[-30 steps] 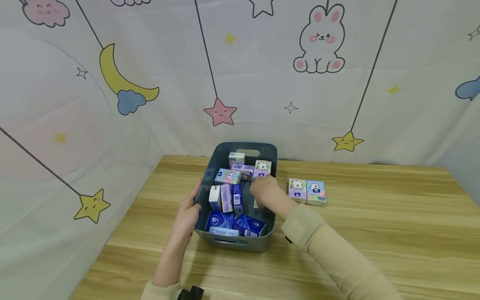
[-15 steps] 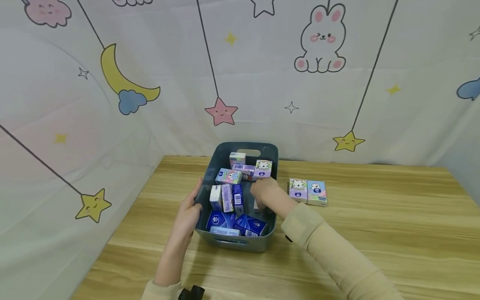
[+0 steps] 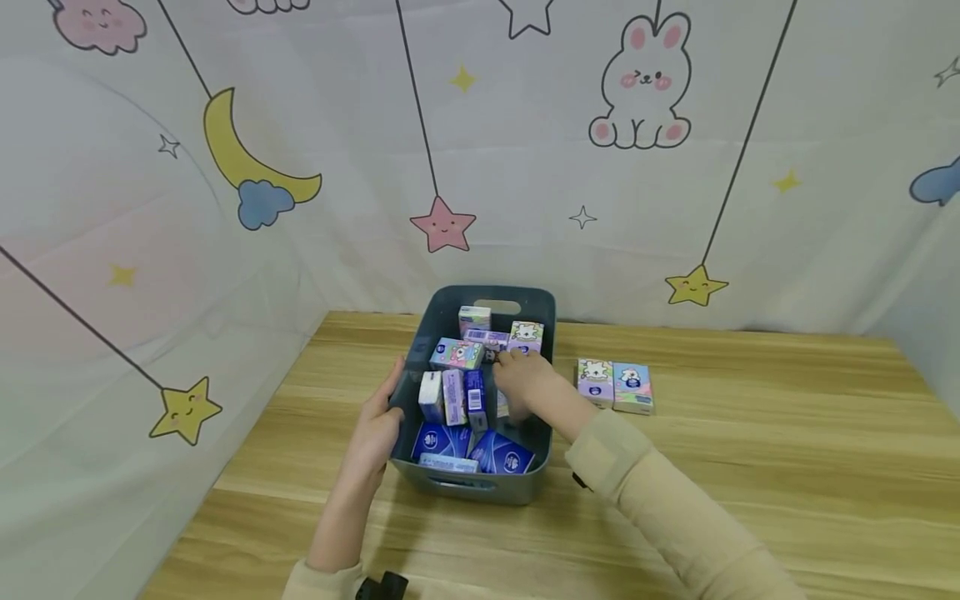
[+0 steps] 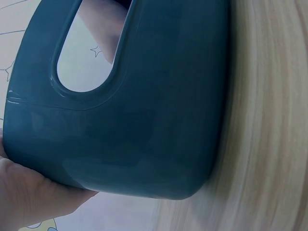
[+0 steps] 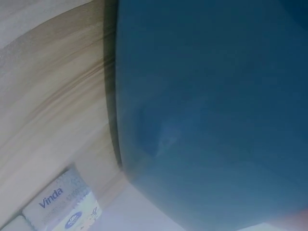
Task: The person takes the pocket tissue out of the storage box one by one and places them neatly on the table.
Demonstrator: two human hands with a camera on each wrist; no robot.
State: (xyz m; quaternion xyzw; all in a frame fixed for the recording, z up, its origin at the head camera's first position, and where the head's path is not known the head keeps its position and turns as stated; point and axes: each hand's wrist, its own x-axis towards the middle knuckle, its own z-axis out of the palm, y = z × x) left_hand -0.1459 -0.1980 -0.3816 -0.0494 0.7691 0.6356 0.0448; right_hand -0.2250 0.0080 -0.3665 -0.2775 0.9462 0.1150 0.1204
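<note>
A dark teal plastic basket [image 3: 480, 487] stands on the wooden table, holding several small tissue packs in blue, purple and pastel prints. My left hand [image 3: 378, 425] grips its left side; in the left wrist view the thumb [image 4: 53, 199] lies along the basket wall [image 4: 144, 120]. Inside the basket, near the right wall, my right hand [image 3: 532, 383] pinches a pale tissue pack [image 3: 502, 404], mostly hidden below the palm. Left of it, three packs [image 3: 453, 397] stand in a row. Dark blue packs [image 3: 506, 454] lie at the front end.
Two tissue packs [image 3: 595, 382] lie side by side on the table, right of the basket; one Vinda pack [image 5: 62, 202] shows in the right wrist view. A printed cloth [image 3: 525, 167] hangs behind the table [image 3: 712, 483].
My right hand has shifted slightly left inside the basket, and the pack under it has moved left too. A dark blue front pack has turned a little. The left hand stays in place.
</note>
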